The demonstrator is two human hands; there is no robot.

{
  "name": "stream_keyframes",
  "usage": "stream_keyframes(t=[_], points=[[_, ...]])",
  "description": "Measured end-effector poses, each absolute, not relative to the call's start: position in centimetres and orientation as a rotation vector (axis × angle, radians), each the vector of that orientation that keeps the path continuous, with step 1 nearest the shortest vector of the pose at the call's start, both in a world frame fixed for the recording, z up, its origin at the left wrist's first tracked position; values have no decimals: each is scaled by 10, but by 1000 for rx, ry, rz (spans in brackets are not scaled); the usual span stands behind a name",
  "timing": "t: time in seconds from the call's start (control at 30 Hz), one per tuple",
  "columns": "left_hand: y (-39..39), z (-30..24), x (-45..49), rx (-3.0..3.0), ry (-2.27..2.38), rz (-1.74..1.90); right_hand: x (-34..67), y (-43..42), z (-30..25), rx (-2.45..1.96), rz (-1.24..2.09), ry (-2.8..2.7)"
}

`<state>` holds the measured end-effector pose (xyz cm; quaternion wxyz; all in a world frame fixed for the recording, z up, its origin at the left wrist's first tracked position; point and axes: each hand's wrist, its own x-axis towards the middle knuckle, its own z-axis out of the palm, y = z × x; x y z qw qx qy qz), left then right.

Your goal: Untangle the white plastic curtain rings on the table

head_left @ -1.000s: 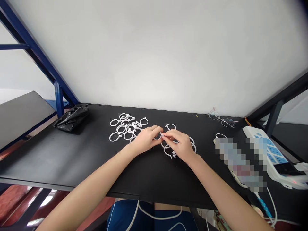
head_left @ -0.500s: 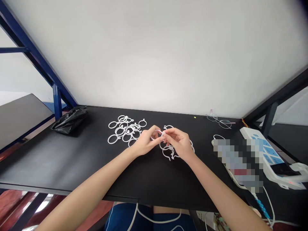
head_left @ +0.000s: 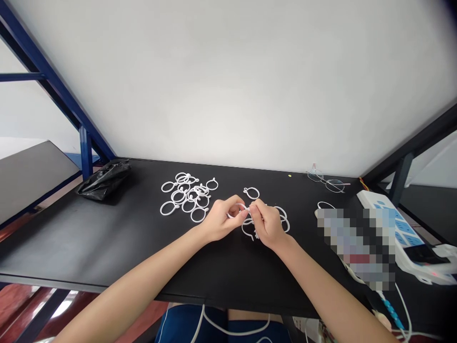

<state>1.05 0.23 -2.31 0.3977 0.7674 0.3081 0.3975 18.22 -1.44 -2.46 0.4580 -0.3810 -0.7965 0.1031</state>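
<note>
I have my left hand and right hand both pinched on one white ring just above the counter, with a big heap of rings lying to the left and a few rings by the right hand.

White plastic rings, black table, black bag, blue frame

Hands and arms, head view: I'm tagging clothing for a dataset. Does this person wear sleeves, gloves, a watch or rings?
Nothing worn shows. The left hand and right hand are bare, without gloves; both forearms are uncovered to the picture's lower edge: no sleeve, watch or bracelet. No jewellery shows on the fingers, though they are small here.
</note>
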Motion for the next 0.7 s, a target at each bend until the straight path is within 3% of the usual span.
stream_keyframes(t=[0.7], points=[[0, -16, 14, 1877, 741, 989, 181, -16, -29, -854, 241, -1904]])
